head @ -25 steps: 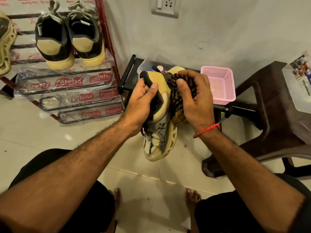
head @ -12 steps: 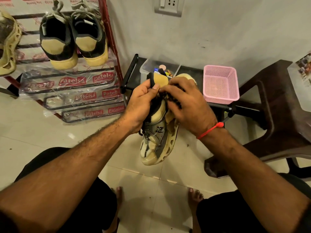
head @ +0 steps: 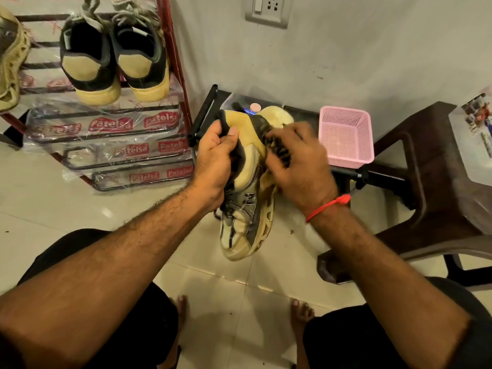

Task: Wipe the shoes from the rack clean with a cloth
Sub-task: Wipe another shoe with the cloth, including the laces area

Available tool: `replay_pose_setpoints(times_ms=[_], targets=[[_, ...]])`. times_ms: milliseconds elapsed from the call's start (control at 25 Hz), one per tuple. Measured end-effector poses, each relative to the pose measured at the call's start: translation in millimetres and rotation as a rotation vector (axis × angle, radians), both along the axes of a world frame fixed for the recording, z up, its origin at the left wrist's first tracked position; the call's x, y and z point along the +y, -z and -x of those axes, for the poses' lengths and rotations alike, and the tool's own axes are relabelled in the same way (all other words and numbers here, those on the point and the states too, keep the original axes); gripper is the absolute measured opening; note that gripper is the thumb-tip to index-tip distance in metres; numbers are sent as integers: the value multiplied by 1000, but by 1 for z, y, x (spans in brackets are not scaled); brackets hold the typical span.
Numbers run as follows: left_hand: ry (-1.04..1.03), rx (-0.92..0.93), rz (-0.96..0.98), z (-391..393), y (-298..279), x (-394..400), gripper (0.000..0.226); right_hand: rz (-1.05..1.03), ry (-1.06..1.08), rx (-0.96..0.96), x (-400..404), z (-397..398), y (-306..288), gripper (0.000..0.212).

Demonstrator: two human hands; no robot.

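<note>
A tan and grey sneaker (head: 246,209) hangs toe-down in front of me. My left hand (head: 215,161) grips its black heel collar, thumb over the rim. My right hand (head: 300,166) holds a dark patterned cloth (head: 277,147) bunched in curled fingers and presses it against the shoe's upper side near the sole. A pair of black and yellow shoes (head: 114,62) stands on the red rack (head: 175,62) at the top left. One more tan shoe (head: 10,65) sits at the rack's left edge.
A pink plastic basket (head: 346,134) sits on a low black stand (head: 207,113) by the wall. A brown plastic chair (head: 426,187) stands on the right. Plastic-wrapped rack shelves (head: 111,147) lie on the tiled floor. My bare feet are below.
My right hand with the cloth has slid from the shoe's sole side across toward the heel and back along the upper. The left hand keeps its grip on the heel collar.
</note>
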State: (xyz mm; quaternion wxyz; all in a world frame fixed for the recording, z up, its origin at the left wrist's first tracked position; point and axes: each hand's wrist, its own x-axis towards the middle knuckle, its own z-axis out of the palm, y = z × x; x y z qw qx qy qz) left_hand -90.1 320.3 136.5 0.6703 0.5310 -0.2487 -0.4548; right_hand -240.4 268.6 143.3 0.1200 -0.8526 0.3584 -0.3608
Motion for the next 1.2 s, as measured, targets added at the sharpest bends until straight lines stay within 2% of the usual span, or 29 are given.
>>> replay_pose_setpoints(times_ms=[120, 200, 440, 680, 800, 920, 1200], targets=[[-119, 105, -12, -20, 3, -4, 29, -111, -124, 138, 29, -1, 24, 29], [-85, 94, -41, -26, 4, -3, 29, -119, -151, 170, 31, 1, 25, 30], [129, 33, -72, -3, 5, 1, 30, 90, 58, -104, -9, -5, -11, 24], [107, -95, -101, -9, 4, 3, 29, -71, -271, 89, 43, -12, 20, 32], [126, -76, -129, -8, -1, 1, 27, -101, -146, -86, 19, -8, 7, 21], [135, -45, -111, -6, -9, -3, 24, -258, 51, -287, 7, 3, -2, 18], [24, -73, -64, -6, -43, 8, 22, -487, 44, -279, 14, 15, -10, 18]])
